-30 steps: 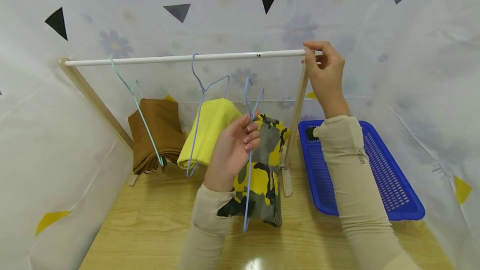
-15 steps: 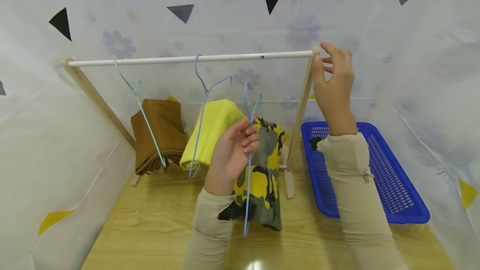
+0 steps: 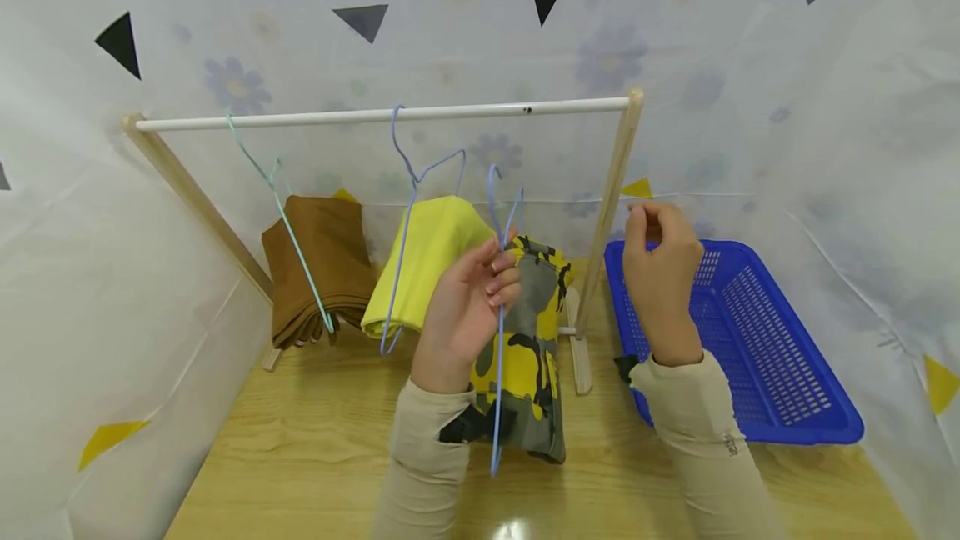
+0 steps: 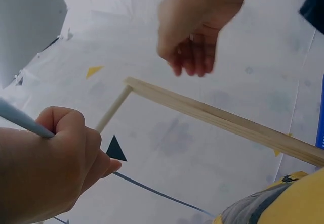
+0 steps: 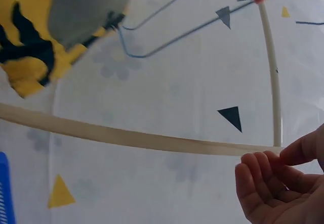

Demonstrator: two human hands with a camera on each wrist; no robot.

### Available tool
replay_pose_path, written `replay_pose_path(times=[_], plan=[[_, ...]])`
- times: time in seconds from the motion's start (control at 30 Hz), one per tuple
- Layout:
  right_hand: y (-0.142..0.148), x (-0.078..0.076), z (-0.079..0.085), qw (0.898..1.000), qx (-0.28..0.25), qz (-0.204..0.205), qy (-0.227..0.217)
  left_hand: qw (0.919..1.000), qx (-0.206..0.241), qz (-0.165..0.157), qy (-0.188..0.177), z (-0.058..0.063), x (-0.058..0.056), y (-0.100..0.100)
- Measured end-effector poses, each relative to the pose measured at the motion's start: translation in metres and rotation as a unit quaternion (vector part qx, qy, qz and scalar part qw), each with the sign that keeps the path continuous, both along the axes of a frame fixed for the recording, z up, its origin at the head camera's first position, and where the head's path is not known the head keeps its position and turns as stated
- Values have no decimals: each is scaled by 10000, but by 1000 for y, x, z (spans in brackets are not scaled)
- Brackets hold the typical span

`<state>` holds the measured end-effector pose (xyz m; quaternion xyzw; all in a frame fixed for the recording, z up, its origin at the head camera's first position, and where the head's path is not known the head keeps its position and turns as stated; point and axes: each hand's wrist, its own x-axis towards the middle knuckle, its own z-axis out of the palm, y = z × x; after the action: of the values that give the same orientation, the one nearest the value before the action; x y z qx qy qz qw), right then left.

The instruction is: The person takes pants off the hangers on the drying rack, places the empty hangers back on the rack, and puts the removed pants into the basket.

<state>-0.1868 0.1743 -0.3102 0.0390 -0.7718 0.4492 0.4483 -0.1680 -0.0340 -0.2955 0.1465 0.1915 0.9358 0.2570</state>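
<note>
My left hand point(image 3: 468, 307) grips a light-blue wire hanger point(image 3: 497, 407) just under its hook. Folded camouflage cloth point(image 3: 540, 315) in yellow, grey and black hangs over this hanger, partly hidden behind the hand. The hook stands free, below and in front of the rack's white rail point(image 3: 322, 118). To the right of the rack's wooden post point(image 3: 611, 190), my right hand point(image 3: 663, 282) is in the air, overlapping the blue basket in the head view. Its fingers are loosely bent toward the thumb, with nothing between them in the right wrist view.
From the rail hang a green hanger point(image 3: 296, 244) with folded brown cloth point(image 3: 318, 248) and a blue hanger point(image 3: 405, 227) with folded yellow cloth point(image 3: 431, 261). A blue plastic basket point(image 3: 795, 433) lies on the wooden table point(image 3: 322, 457) at right. A patterned white sheet covers the wall.
My right hand has let go of the rail's right end and come down toward the basket. My left hand stays nearly still with the hanger, which has dipped slightly.
</note>
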Motion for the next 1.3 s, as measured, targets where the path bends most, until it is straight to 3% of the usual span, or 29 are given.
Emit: replay_pose_path(times=[0.07,0.13,0.2,0.27,0.37,0.5,0.57,0.7,0.77,0.8,0.87,1.03,1.2,1.27,1.3], plan=[[-1,4,-20,9977,-7,171,-661,10000,21,-17,23,0,1,0],[-3,7,-39,9890,-26,445,-1412,10000,42,-44,41,1,1,-1],[-4,8,-57,9720,-42,745,-2230,10000,69,-64,22,2,2,-1],[-6,9,-73,9459,-96,1129,-3041,9999,87,-82,-14,4,2,0],[-8,10,-92,8896,-683,1903,-4094,9999,106,-125,-23,6,2,1],[-13,10,-115,8040,-2028,2774,-4853,9998,74,-169,26,7,2,2],[-16,9,-124,7653,-2720,3073,-4959,9999,49,-144,10,8,2,3],[-18,5,-139,6770,-4060,3708,-4891,10000,7,-81,-36,9,3,3],[-18,3,-144,6383,-4573,3927,-4788,10000,-5,-52,-13,10,3,3],[-18,3,-146,6243,-4731,4028,-4736,10000,4,-44,-4,10,3,3],[-18,3,-149,6090,-4980,4063,-4647,10000,17,-17,14,11,3,2],[-18,6,-152,5927,-5323,4054,-4484,9998,171,-109,43,10,3,-1],[-14,9,-154,5682,-5352,4626,-4204,9989,398,-236,-84,8,2,-6],[-12,11,-154,5650,-5315,4830,-4062,9987,442,-238,-127,7,2,-8],[-10,13,-153,5698,-5324,4789,-4031,9986,454,-233,-148,7,2,-9]])
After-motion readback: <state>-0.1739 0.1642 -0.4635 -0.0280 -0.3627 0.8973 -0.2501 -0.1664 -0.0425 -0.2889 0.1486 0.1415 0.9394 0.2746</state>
